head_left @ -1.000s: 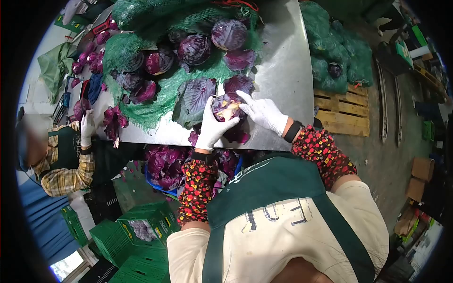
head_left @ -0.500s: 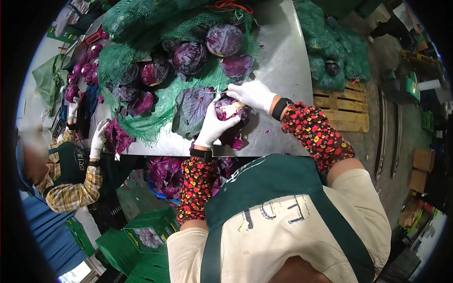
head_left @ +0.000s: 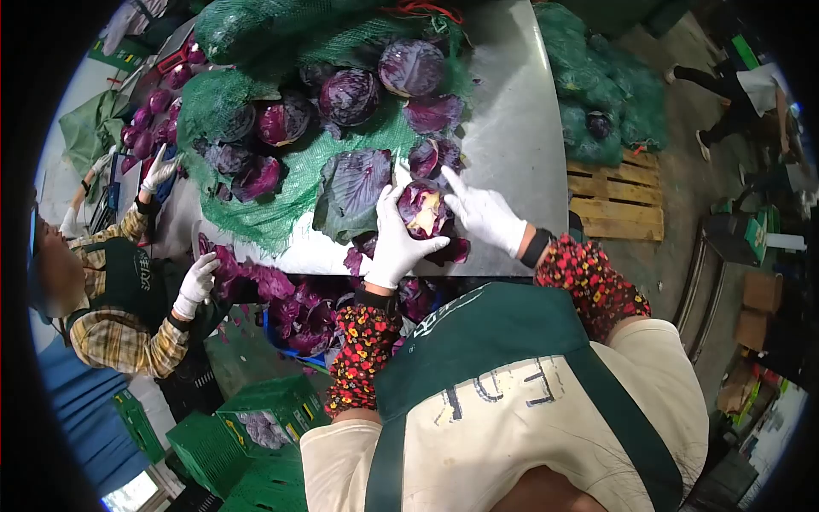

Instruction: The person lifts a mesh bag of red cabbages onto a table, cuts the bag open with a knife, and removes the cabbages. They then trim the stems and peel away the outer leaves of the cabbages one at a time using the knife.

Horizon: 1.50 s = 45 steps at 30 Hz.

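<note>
A partly trimmed red cabbage (head_left: 424, 210), its pale cut stem end facing up, rests in my left hand (head_left: 395, 243). That hand is closed around its left and near sides. My right hand (head_left: 488, 213) is at the cabbage's right side, index finger stretched toward the upper left and the other fingers curled. What those fingers hold is hidden; no blade shows clearly. A large loose cabbage leaf (head_left: 354, 192) lies left of my left hand. Purple trimmed leaves (head_left: 435, 158) lie just beyond the cabbage.
Whole red cabbages (head_left: 349, 96) sit on green netting (head_left: 281, 200) atop the metal table (head_left: 520, 111). Below the table edge, a blue-rimmed bin holds leaf scraps (head_left: 303, 320). At left, a gloved co-worker (head_left: 128, 290) stands near peeled cabbages. Netted sacks (head_left: 597, 94) lie on a wooden pallet (head_left: 616, 200).
My right hand has moved right and down, from the cabbage's far edge to its right side. The thin blade seen there before no longer shows. The co-worker's hands have shifted.
</note>
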Available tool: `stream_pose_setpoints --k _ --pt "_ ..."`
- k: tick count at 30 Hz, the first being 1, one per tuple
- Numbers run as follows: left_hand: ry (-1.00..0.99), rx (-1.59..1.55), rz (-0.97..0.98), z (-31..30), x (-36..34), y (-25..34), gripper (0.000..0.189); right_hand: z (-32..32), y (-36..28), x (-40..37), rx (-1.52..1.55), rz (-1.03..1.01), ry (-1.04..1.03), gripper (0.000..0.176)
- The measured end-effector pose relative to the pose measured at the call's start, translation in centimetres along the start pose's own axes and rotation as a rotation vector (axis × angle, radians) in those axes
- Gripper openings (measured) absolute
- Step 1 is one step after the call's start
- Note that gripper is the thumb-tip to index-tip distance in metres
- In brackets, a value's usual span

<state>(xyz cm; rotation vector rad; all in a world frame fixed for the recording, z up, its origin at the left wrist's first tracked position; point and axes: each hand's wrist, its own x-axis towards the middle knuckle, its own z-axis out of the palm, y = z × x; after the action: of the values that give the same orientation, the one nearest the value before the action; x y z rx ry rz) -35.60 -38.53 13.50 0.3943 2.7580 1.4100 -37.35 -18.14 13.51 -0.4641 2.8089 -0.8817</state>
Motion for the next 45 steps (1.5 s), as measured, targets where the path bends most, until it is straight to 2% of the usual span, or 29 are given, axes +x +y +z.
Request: stream_pose_setpoints --k 3,5,9,14,17,19,22,24,25,27,28,29,31,32,34,35,39,40,41,44,45 --pt "-0.015 -0.091 -0.067 0.1 0.6 0.5 0.105 0.6 -0.7 -2.3 -0.002 -0.049 0.000 0.062" --pt "-0.006 -0.003 -0.028 0.3 0.7 0.4 0.104 0.7 -0.7 -2.5 -0.003 -0.027 -0.042 0.064" --pt "-0.055 -0.042 -0.034 0.2 1.1 0.7 0.100 0.5 -1.2 -2.1 -0.008 -0.040 -0.054 0.064" --pt "-0.086 0.024 -0.122 0.7 1.8 0.9 0.097 -0.1 -1.8 -1.3 -0.088 0.034 0.021 0.055" --pt "0.000 0.184 -0.083 1.3 1.9 1.5 0.097 -1.1 -2.2 -0.6 -0.080 0.082 -0.010 0.049" --pt "0.002 0.168 -0.063 1.3 2.4 1.1 0.097 -0.6 -1.9 -0.2 -0.044 0.132 -0.004 0.047" --pt "-0.043 0.138 -0.121 1.0 2.8 1.2 0.098 0.1 -1.0 0.2 -0.067 0.121 0.037 0.044" --pt "-0.045 0.096 -0.130 0.8 3.2 0.8 0.097 0.0 -0.9 0.4 -0.193 -0.027 0.052 0.040" --pt "-0.048 0.057 -0.137 0.8 3.4 0.6 0.096 -0.1 -1.0 0.7 -0.194 -0.027 0.050 0.040" --pt "-0.050 0.058 -0.178 0.6 3.5 0.8 0.094 -0.3 -1.2 1.5 0.086 0.144 0.099 0.034" --pt "-0.039 0.050 -0.150 0.5 3.2 1.0 0.094 1.5 1.6 2.5 -0.102 -0.036 0.194 0.031" --pt "-0.023 0.043 -0.123 0.5 2.7 1.3 0.093 1.9 3.2 3.0 -0.298 -0.092 0.176 0.031" --pt "0.045 0.111 -0.017 0.6 1.4 1.6 0.091 2.4 4.0 3.8 -0.141 0.104 0.008 0.031" --pt "0.064 0.118 -0.041 0.8 1.2 1.5 0.092 2.6 4.4 4.3 -0.140 0.093 -0.004 0.031" --pt "0.061 0.134 -0.098 0.8 -0.3 0.7 0.094 4.1 4.9 4.0 0.057 0.069 0.060 0.038" --pt "0.074 0.057 -0.079 0.8 -0.4 0.2 0.096 2.3 3.0 3.4 0.231 0.119 0.112 0.043" --pt "0.067 -0.063 -0.067 0.3 0.1 -0.5 0.098 -1.0 -1.4 0.8 0.092 -0.028 -0.016 0.053" --pt "0.075 -0.102 -0.068 0.3 0.3 -0.5 0.096 -1.8 -2.5 0.5 -0.050 -0.018 -0.122 0.059" --pt "0.032 -0.201 -0.153 -0.1 0.7 0.4 0.095 -1.9 -3.0 0.3 -0.118 -0.001 -0.160 0.061" --pt "0.009 -0.143 -0.143 0.2 1.6 0.9 0.094 -1.7 -2.1 0.7 -0.141 0.035 -0.182 0.061" --pt "0.035 -0.071 -0.132 0.5 1.7 0.9 0.095 -1.6 -1.7 0.9 -0.062 0.065 -0.148 0.058"
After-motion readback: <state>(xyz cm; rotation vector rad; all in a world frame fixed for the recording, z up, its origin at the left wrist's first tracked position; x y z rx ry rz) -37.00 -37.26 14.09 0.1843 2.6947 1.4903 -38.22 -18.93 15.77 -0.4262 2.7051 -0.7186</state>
